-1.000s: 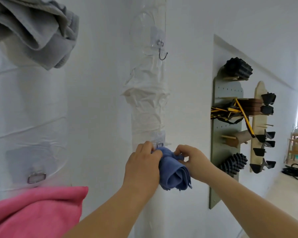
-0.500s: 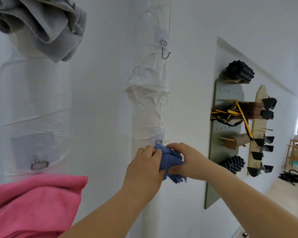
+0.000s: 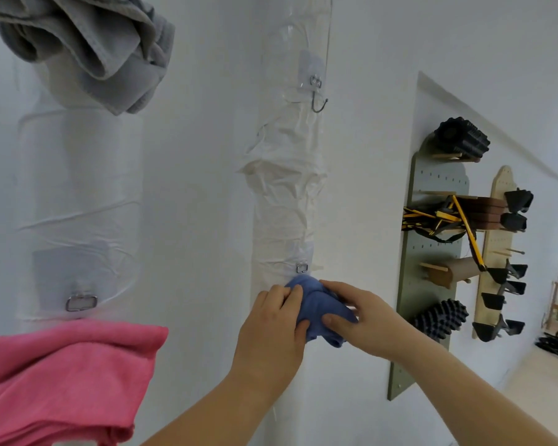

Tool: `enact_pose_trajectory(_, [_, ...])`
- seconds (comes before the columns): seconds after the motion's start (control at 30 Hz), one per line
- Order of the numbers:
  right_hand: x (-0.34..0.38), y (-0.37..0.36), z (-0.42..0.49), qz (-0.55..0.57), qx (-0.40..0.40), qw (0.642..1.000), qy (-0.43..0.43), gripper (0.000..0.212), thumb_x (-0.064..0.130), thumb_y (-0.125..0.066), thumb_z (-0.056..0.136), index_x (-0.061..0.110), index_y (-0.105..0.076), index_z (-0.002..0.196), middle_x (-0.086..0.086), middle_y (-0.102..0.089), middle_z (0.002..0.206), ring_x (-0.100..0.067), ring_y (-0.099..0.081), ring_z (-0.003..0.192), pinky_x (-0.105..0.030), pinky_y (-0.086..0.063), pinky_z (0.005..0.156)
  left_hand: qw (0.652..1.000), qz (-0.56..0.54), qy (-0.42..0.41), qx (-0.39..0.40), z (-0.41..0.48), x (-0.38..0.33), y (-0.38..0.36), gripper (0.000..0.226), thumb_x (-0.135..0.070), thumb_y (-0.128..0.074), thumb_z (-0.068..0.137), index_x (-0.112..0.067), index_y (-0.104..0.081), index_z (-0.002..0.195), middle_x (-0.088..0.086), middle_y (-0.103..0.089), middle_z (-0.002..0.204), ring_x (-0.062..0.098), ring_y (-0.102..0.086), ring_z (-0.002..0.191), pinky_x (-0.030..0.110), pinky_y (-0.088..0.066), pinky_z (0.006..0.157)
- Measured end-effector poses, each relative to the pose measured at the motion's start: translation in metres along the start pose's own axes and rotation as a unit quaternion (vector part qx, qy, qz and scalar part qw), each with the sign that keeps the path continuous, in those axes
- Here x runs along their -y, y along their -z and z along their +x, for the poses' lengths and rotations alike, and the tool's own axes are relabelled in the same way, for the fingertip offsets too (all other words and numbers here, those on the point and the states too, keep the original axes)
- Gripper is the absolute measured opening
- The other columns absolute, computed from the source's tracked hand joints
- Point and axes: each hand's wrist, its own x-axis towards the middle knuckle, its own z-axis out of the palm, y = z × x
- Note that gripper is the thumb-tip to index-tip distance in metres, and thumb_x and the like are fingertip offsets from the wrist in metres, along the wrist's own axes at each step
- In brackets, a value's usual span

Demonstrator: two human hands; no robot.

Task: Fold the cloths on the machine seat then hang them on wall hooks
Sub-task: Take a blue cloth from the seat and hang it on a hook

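The blue cloth (image 3: 319, 312) is held bunched against the wall (image 3: 207, 220), just below an adhesive hook's metal ring (image 3: 302, 267), gripped by the left hand (image 3: 271, 329) and the right hand (image 3: 364, 320). Soft, light and limp, it is probably best taken at its gathered top fold.

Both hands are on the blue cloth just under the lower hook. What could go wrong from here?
1. The blue cloth is bunched between the left hand and right hand, and the tip of the lower hook is hidden behind it. The cloth may not be caught and could drop on release.
2. That hook's pad sits on wrinkled film; tugging downward might peel it loose.
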Motion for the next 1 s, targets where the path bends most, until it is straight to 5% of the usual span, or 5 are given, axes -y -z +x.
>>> enact_pose_trajectory(0.33, [0.000,-0.011,0.008,0.066,0.024,0.995,-0.064,0.040,0.008,-0.064,0.090,0.043,-0.060,0.110,0.006,-0.075,0.084,-0.004,-0.068,0.066,-0.021,-0.056,0.060,0.999,-0.013,0.037,0.032,0.006,-0.011,0.009,0.042,-0.035,-0.054,0.098,-0.028,-0.050,0.140,-0.012,-0.050,0.123,0.009,-0.048,0.113,0.027,-0.052,0.086])
enact_pose_trajectory(0.43, [0.007,-0.002,0.013,0.018,0.067,0.994,-0.087,0.045,0.028,-0.067,0.076,0.044,-0.059,0.118,-0.005,-0.062,0.110,-0.018,-0.065,0.090,-0.026,-0.056,0.065,0.995,0.020,0.041,0.087,0.015,-0.016,0.024,0.043,-0.041,-0.050,0.098,-0.029,-0.047,0.139,-0.010,-0.046,0.129,0.012,-0.048,0.117,0.032,-0.054,0.088])
enact_pose_trajectory(0.6, [0.032,0.015,0.016,-0.122,0.040,0.988,-0.085,0.077,0.038,-0.063,0.071,0.042,-0.047,0.146,0.013,-0.034,0.125,-0.021,-0.040,0.129,-0.039,-0.041,0.109,0.992,0.013,0.035,0.119,0.026,-0.024,0.044,0.043,-0.044,-0.050,0.097,-0.035,-0.048,0.139,-0.010,-0.045,0.134,0.014,-0.044,0.125,0.033,-0.052,0.095])
enact_pose_trajectory(0.8, [0.043,0.030,0.006,-0.087,-0.038,0.993,-0.066,0.055,0.022,-0.065,0.092,0.030,-0.051,0.144,0.009,-0.049,0.144,-0.014,-0.046,0.135,-0.022,-0.034,0.099,0.996,0.002,0.018,0.090,0.029,-0.026,0.055,0.036,-0.038,-0.049,0.098,-0.027,-0.052,0.132,-0.011,-0.050,0.135,0.013,-0.043,0.128,0.033,-0.049,0.100])
enact_pose_trajectory(1.0, [0.051,0.027,-0.021,-0.082,-0.137,0.986,-0.053,0.036,0.028,-0.060,0.098,0.030,-0.060,0.134,0.011,-0.062,0.132,-0.009,-0.056,0.119,-0.026,-0.045,0.098,0.998,-0.057,0.000,0.016,0.011,-0.039,0.080,0.023,-0.030,-0.053,0.096,-0.029,-0.058,0.119,-0.014,-0.051,0.123,0.009,-0.046,0.117,0.030,-0.051,0.092])
